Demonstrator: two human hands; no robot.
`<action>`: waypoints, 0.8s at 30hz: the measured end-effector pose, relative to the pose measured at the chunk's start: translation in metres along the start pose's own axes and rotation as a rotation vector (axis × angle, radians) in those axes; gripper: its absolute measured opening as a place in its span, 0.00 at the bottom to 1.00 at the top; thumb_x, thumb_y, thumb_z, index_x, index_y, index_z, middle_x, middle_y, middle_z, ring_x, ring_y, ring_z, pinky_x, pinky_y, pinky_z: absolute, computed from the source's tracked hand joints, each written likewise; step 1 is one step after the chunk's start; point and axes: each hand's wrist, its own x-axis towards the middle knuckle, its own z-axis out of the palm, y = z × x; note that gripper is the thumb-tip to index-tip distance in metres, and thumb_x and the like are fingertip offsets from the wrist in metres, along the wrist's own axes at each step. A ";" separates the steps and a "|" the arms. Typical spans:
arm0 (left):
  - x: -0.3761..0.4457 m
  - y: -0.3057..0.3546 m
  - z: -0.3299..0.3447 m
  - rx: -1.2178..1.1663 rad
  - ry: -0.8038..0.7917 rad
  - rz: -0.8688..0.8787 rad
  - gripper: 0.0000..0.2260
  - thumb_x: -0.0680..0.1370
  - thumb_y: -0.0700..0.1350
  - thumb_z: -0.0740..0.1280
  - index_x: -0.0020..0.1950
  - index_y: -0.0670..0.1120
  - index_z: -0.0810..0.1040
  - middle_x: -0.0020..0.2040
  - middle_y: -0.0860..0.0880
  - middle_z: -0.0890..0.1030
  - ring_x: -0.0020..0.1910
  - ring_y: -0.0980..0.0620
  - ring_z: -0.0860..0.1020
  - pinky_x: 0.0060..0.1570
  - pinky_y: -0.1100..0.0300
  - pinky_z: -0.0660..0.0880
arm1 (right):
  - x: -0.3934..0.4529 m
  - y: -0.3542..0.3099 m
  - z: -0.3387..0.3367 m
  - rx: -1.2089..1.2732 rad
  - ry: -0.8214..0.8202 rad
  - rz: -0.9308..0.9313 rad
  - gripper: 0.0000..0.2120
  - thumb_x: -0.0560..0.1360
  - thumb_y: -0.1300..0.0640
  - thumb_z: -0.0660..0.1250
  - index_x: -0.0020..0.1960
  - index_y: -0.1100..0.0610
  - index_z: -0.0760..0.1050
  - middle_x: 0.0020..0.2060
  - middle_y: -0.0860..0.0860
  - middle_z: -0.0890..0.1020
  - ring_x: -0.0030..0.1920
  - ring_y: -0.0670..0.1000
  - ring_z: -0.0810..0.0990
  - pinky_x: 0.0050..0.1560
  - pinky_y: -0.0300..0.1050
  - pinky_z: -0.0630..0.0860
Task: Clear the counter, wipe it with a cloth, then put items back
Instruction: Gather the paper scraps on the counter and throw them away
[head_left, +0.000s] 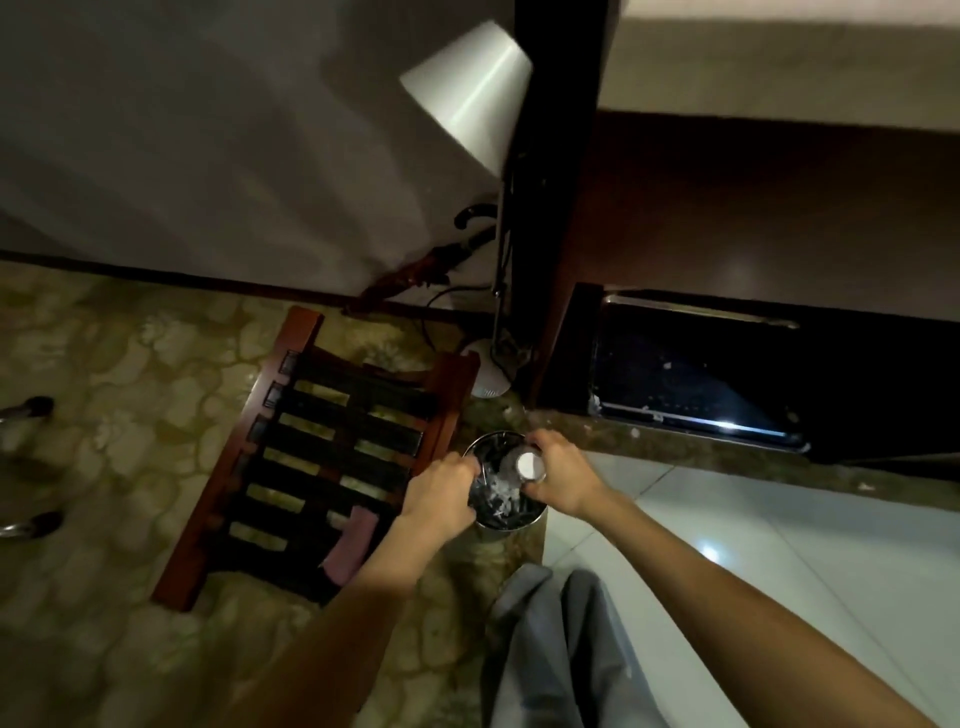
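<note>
A round metal waste bin (519, 521) with a dark liner stands on the floor just ahead of my legs. My right hand (563, 478) grips a bottle with a white cap (531, 466) over the bin's right side. My left hand (444, 499) has its fingers curled at the bin's left rim, on the dark liner. Pale crumpled bits (503, 489) lie inside the bin. A pink cloth (349, 543) is draped on the wooden rack to the left.
A slatted wooden luggage rack (311, 457) sits on patterned carpet at left. A floor lamp with white shade (472, 98) and round base (488, 374) stands behind the bin. A dark cabinet with a glossy black appliance (696, 374) is at right, above white tiles (753, 545).
</note>
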 end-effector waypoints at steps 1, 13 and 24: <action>0.001 0.000 0.001 -0.007 0.007 -0.009 0.20 0.73 0.44 0.70 0.64 0.49 0.71 0.61 0.48 0.73 0.61 0.45 0.75 0.56 0.51 0.73 | 0.002 0.001 0.002 -0.006 -0.026 0.022 0.33 0.68 0.55 0.75 0.69 0.58 0.66 0.64 0.56 0.71 0.63 0.58 0.73 0.63 0.49 0.72; -0.015 0.019 -0.052 0.009 0.046 0.045 0.18 0.74 0.40 0.68 0.63 0.50 0.75 0.61 0.50 0.76 0.60 0.49 0.76 0.56 0.53 0.75 | -0.044 -0.008 -0.071 -0.125 -0.024 -0.061 0.21 0.71 0.55 0.72 0.62 0.55 0.72 0.58 0.53 0.75 0.59 0.54 0.75 0.59 0.48 0.74; -0.067 0.075 -0.163 0.171 0.045 0.197 0.21 0.73 0.48 0.71 0.66 0.53 0.72 0.61 0.52 0.77 0.60 0.50 0.76 0.53 0.55 0.73 | -0.148 -0.056 -0.188 -0.138 0.069 -0.147 0.16 0.73 0.50 0.70 0.59 0.51 0.75 0.51 0.46 0.80 0.51 0.47 0.79 0.51 0.43 0.77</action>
